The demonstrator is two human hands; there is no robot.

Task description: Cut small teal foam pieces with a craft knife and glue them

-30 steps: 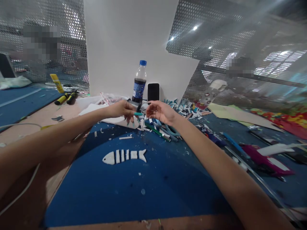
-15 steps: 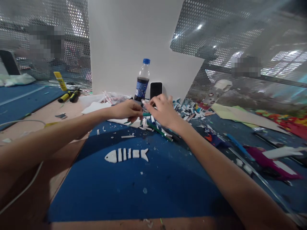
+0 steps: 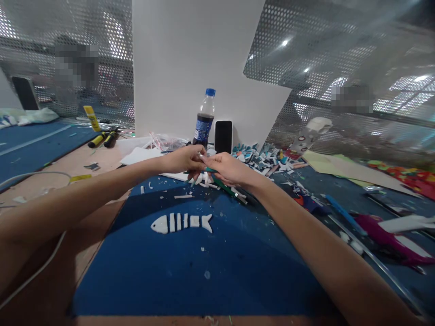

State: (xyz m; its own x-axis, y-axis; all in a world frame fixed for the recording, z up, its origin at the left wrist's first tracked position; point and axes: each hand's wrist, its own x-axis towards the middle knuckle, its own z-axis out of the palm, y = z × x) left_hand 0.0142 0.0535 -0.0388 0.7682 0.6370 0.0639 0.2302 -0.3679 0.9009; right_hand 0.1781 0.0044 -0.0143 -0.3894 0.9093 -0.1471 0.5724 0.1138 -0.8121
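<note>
Left hand and right hand meet fingertip to fingertip at the far edge of the blue mat, both pinched on a small teal pen-like piece; what exactly it is, cannot tell. Left to right: yellow-handled tools, white paper fish on the mat, cola bottle, black phone, paper scraps. Best to keep the grip short and steady, clear of the fish.
</note>
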